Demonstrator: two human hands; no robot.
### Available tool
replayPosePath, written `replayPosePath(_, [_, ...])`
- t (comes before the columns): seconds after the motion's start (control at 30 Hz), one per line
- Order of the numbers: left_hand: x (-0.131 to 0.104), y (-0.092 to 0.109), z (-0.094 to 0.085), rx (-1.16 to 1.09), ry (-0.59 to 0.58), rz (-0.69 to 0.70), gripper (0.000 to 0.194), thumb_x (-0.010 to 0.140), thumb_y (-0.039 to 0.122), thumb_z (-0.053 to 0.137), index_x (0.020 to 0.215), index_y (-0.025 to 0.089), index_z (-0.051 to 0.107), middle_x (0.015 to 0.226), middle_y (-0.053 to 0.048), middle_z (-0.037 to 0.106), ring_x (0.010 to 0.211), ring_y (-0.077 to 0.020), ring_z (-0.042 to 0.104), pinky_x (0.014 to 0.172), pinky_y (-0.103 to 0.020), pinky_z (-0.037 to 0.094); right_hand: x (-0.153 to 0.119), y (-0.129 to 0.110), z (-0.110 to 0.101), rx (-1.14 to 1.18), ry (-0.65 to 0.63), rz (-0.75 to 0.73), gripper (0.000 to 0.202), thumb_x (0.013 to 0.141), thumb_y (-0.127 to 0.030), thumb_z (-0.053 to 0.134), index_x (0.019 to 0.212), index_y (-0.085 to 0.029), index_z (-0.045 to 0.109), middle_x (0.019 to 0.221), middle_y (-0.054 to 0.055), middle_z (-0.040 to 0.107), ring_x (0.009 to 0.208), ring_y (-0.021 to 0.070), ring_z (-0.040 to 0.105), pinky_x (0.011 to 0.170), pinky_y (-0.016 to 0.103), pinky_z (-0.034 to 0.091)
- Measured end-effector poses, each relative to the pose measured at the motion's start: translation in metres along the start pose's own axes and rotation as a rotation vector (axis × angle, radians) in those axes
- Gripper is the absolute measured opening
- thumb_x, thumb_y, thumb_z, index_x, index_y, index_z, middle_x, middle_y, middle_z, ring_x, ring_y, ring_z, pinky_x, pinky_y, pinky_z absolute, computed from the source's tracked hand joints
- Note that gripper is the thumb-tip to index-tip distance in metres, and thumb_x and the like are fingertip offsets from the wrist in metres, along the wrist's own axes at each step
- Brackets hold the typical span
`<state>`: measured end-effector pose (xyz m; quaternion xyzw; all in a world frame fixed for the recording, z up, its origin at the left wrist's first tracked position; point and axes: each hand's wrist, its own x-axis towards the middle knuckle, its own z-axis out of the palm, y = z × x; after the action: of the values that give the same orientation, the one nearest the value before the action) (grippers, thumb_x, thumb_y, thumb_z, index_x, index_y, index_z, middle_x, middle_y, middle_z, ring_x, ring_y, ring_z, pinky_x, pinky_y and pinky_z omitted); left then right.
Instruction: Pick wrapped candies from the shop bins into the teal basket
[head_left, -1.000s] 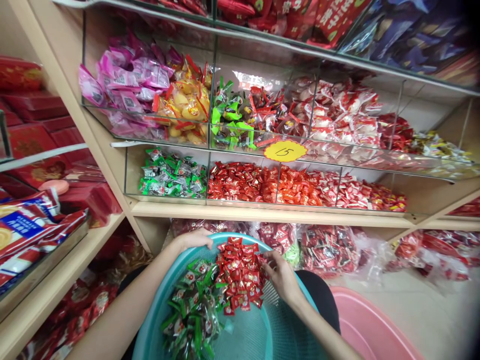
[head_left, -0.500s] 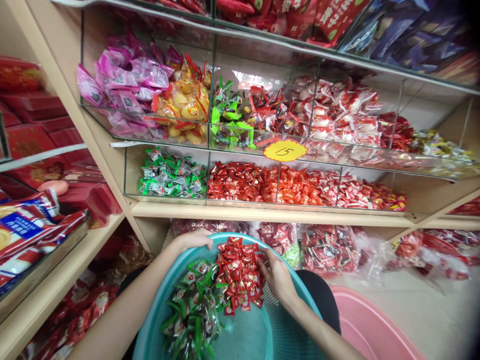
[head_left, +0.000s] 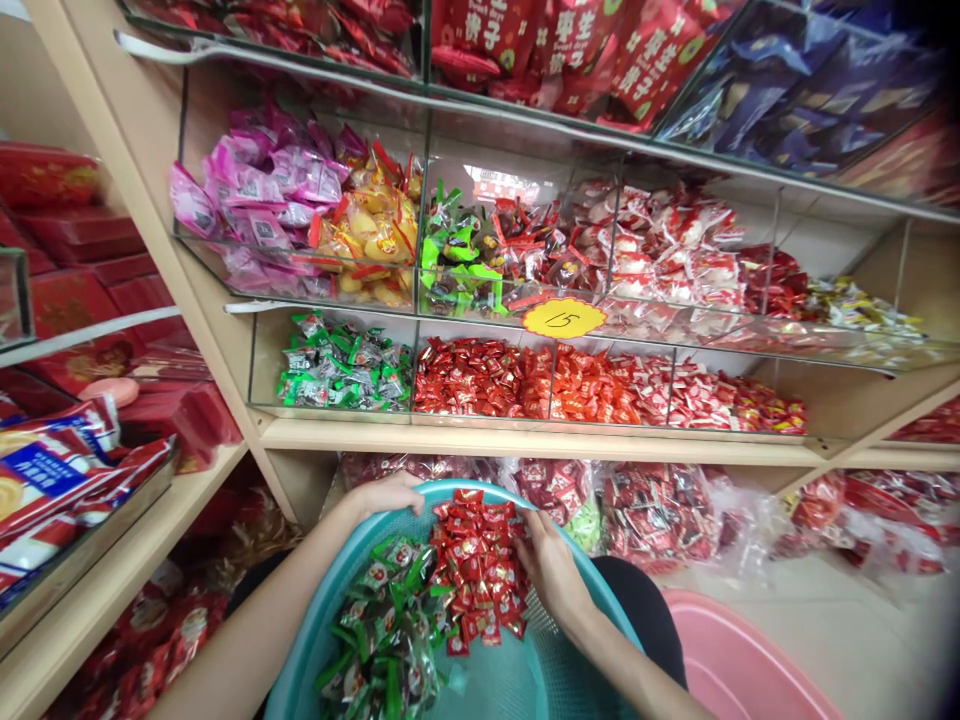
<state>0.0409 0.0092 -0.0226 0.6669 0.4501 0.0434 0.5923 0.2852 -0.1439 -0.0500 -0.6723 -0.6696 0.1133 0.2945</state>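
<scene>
A teal basket [head_left: 525, 665] sits low in the middle of the view. Green-wrapped candies [head_left: 386, 630] lie in its left part, and small red-wrapped candies [head_left: 484, 565] are heaped against its far side. My left hand [head_left: 390, 497] grips the far left rim, its fingers curled over the edge. Inside the basket, my right hand [head_left: 551, 565] rests at the right edge of the red candies with its fingers bent against them; the fingertips are partly hidden, so whether any candy is held cannot be seen.
Ahead stands a shelf [head_left: 525, 440] of clear bins with wrapped candies and a yellow price tag [head_left: 564, 318]. Bagged candies [head_left: 660, 510] lie beneath it. A pink tub [head_left: 742, 660] is at the lower right. Packets and red boxes [head_left: 172, 410] fill the left shelf.
The shelves' lower part and the basket appear slightly lower in the view. Both hands keep nearly the same places at the basket.
</scene>
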Motion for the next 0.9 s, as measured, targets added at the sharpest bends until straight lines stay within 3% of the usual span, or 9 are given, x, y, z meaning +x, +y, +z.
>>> replayPosePath(0.1, [-0.003, 0.004, 0.000, 0.015, 0.004, -0.011, 0.029, 0.050, 0.020, 0.053, 0.076, 0.015, 0.066, 0.063, 0.001, 0.063, 0.055, -0.0147, 0.056, 0.047, -0.021, 0.041, 0.006, -0.012, -0.014, -0.027, 0.004, -0.028, 0.029, 0.084, -0.025, 0.036, 0.110, -0.020, 0.047, 0.099, 0.010, 0.054, 0.073, 0.0193, 0.058, 0.068, 0.034, 0.047])
replayPosePath(0.2, [-0.005, 0.007, 0.000, 0.050, 0.002, 0.001, 0.030, 0.050, 0.019, 0.053, 0.076, 0.016, 0.066, 0.065, 0.002, 0.064, 0.056, -0.0145, 0.056, 0.047, -0.020, 0.041, 0.024, -0.041, -0.042, -0.009, 0.056, -0.096, 0.031, 0.086, -0.028, 0.033, 0.115, -0.021, 0.044, 0.100, 0.009, 0.054, 0.072, 0.0179, 0.058, 0.068, 0.032, 0.046])
replayPosePath(0.4, [-0.006, 0.007, 0.000, 0.025, 0.007, 0.002, 0.029, 0.050, 0.020, 0.053, 0.076, 0.014, 0.065, 0.064, 0.000, 0.063, 0.055, -0.0152, 0.056, 0.046, -0.021, 0.041, 0.110, -0.101, -0.104, -0.192, 0.201, -0.315, 0.033, 0.087, -0.021, 0.035, 0.119, -0.017, 0.039, 0.104, 0.009, 0.055, 0.079, 0.0153, 0.056, 0.071, 0.026, 0.043])
replayPosePath(0.47, [-0.006, 0.006, 0.000, 0.016, 0.012, -0.001, 0.028, 0.050, 0.020, 0.053, 0.074, 0.014, 0.065, 0.062, 0.000, 0.063, 0.053, -0.0148, 0.056, 0.045, -0.021, 0.040, 0.144, -0.106, -0.114, -0.384, 0.120, -0.327, 0.034, 0.086, -0.015, 0.035, 0.119, -0.016, 0.041, 0.106, 0.011, 0.055, 0.087, 0.0163, 0.055, 0.074, 0.025, 0.041])
replayPosePath(0.53, [-0.005, 0.004, 0.000, 0.012, 0.016, 0.005, 0.026, 0.049, 0.020, 0.053, 0.072, 0.015, 0.064, 0.060, 0.001, 0.061, 0.051, -0.0140, 0.054, 0.044, -0.020, 0.039, 0.172, -0.104, -0.117, -0.590, -0.078, -0.292, 0.031, 0.084, -0.009, 0.036, 0.112, -0.014, 0.048, 0.105, 0.012, 0.057, 0.094, 0.0172, 0.055, 0.076, 0.025, 0.040])
replayPosePath(0.67, [-0.002, 0.002, -0.001, 0.014, 0.033, 0.020, 0.022, 0.049, 0.021, 0.054, 0.068, 0.016, 0.064, 0.056, 0.003, 0.059, 0.050, -0.0132, 0.052, 0.047, -0.021, 0.040, 0.202, -0.095, -0.110, -0.749, -0.391, -0.200, 0.029, 0.074, -0.001, 0.047, 0.095, -0.015, 0.061, 0.097, 0.011, 0.064, 0.090, 0.0178, 0.059, 0.070, 0.022, 0.041])
replayPosePath(0.9, [-0.002, 0.003, 0.000, 0.018, 0.013, 0.031, 0.026, 0.048, 0.021, 0.054, 0.071, 0.015, 0.065, 0.058, 0.002, 0.060, 0.051, -0.0134, 0.053, 0.046, -0.021, 0.040, 0.211, -0.094, -0.093, -0.836, -0.514, -0.095, 0.034, 0.065, 0.002, 0.055, 0.095, -0.011, 0.066, 0.098, 0.018, 0.064, 0.095, 0.0266, 0.060, 0.074, 0.030, 0.047])
